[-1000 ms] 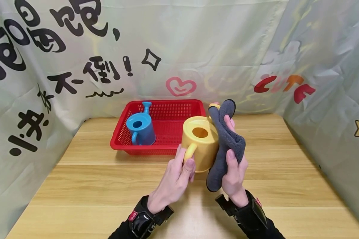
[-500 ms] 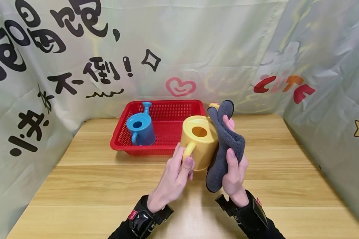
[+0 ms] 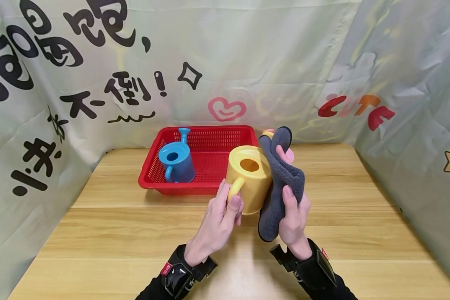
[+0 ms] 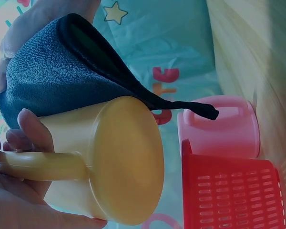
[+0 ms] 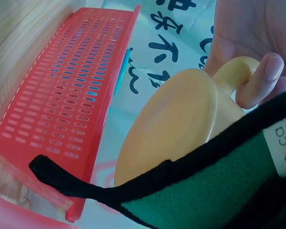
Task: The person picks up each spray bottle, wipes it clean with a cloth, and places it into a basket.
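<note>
A yellow watering can (image 3: 253, 179) is held up above the wooden table, its top hole facing the head camera. My left hand (image 3: 215, 225) grips its handle, with fingers curled round it in the left wrist view too. In my right hand (image 3: 295, 221) is a folded dark grey cloth (image 3: 279, 196), pressed against the can's right side and partly covering the spout. The cloth's green underside (image 5: 205, 191) and black loop show in the right wrist view. The can's round base (image 4: 128, 160) faces the left wrist camera.
Behind the hands stands a red basket (image 3: 210, 190), with a blue watering can (image 3: 178, 164) inside at its left. A pink object (image 4: 221, 126) stands beside the basket in the left wrist view; the head view hides most of it. Printed curtains hang behind the table (image 3: 135, 246).
The yellow can and the cloth have shifted slightly to the left, both still held. The basket and the blue can have not moved.
</note>
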Motion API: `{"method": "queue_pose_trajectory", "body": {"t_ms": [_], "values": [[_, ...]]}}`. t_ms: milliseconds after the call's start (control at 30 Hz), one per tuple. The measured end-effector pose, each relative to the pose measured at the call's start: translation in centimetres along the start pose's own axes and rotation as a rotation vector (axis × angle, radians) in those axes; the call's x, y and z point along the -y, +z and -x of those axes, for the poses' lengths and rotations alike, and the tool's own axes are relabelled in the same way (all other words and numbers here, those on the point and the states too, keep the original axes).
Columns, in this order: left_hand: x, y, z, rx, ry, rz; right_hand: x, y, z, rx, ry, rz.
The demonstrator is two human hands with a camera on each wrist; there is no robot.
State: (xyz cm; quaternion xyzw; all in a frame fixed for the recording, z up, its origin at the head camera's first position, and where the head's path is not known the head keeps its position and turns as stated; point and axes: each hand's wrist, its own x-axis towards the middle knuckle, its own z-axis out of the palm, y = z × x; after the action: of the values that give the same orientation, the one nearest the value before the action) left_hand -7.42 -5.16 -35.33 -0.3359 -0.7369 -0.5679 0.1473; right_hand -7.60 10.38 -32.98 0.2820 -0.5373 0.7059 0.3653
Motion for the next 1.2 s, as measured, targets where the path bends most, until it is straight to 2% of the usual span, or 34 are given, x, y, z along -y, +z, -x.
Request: {"method": "queue_pose_trajectory", "body": {"t_ms": [433, 700, 900, 1200], "values": [[0.15, -0.03, 0.04, -0.006, -0.017, 0.005, -0.08, -0.04, 0.01, 0.013, 0.001, 0.039], [-0.08, 0.06, 0.02, -0.003, -0.074, 0.056, -0.14, 0.06, 0.04, 0.024, 0.005, 0.029], [-0.09, 0.09, 0.06, -0.005, -0.084, 0.064, -0.24, 0.09, 0.01, 0.035, 0.0, 0.003], [-0.01, 0.09, 0.0, -0.033, -0.131, 0.085, -0.47, 0.11, 0.44, 0.136, -0.076, 0.131]]}}
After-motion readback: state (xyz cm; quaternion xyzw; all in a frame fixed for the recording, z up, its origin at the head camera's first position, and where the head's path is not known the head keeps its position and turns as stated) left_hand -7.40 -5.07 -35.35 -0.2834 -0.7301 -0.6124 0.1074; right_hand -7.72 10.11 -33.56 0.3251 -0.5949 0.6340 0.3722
